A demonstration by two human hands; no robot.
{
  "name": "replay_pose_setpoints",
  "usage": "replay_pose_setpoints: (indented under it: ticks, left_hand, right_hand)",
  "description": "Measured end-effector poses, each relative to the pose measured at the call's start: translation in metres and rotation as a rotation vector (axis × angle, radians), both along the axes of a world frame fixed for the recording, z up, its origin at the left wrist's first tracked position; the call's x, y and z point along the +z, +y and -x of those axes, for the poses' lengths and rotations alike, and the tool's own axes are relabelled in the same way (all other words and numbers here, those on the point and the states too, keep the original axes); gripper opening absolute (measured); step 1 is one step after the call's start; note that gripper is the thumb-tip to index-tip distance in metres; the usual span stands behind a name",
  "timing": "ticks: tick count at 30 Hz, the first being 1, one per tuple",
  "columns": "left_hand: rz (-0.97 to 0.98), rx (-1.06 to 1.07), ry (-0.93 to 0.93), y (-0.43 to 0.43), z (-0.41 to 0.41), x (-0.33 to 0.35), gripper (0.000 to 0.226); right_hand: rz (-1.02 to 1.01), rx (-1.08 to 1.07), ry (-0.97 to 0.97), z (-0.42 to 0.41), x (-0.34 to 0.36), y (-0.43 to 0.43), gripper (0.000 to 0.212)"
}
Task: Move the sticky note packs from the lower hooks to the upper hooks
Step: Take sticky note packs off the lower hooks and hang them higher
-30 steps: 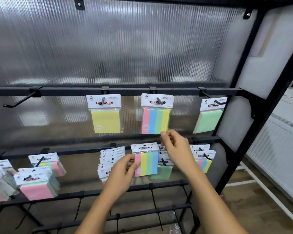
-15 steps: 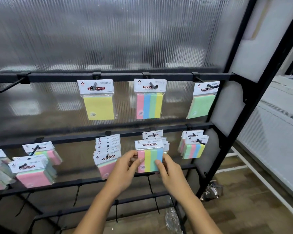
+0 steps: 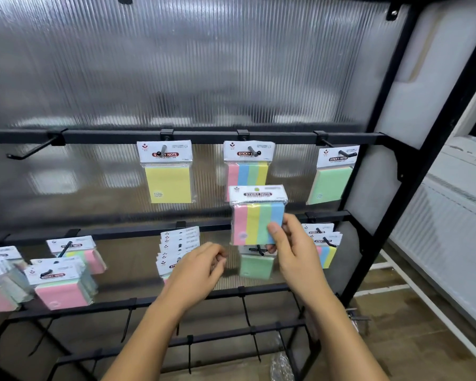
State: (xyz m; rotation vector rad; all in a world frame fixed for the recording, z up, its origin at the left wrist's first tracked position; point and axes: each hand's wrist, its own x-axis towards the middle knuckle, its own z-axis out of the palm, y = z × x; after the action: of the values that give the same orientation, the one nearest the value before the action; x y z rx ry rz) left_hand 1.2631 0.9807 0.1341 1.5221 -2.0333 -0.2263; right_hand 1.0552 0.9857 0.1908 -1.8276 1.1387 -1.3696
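A tall black metal display rack (image 3: 264,290) is shown, backed by a ribbed translucent plastic panel (image 3: 176,64). Two horizontal black rails are seen across it, an upper rail (image 3: 107,138) and a lower rail (image 3: 127,231), each fitted with short hooks.

On the lower rail, crowded stacks of cellophane-wrapped sticky note packs (image 3: 63,292) are hung, so most of the task is judged undone. Only three single packs are carried on the upper rail: a yellow pack (image 3: 169,182), a striped pack (image 3: 248,160) and a green pack (image 3: 331,182).

A four-colour striped pack with pink, yellow, green and blue bands (image 3: 254,218) is held in the air between the two rails, just below the upper striped one. It is pinched at its lower right corner by the right hand (image 3: 297,251), probably so that the white header card is left free for threading onto a hook.

The grip of the left hand (image 3: 198,268) is released, with loosely curled fingers around nothing, low beside the lower stacks.

One bare upper hook (image 3: 30,152) is seen at far left.
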Motion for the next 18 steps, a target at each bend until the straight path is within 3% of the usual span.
replay_pose_setpoints:
  ticks: [9,18]
  left_hand:
    - [0.07,0.044,-0.171,-0.009,0.006,0.01,0.016]
    - [0.07,0.069,-0.197,-0.016,0.009,0.016,0.017]
  right_hand:
    - [0.135,-0.007,-0.056,-0.012,0.054,-0.014,0.017]
    - [0.053,-0.039,-0.029,-0.01,0.045,-0.028,0.016]
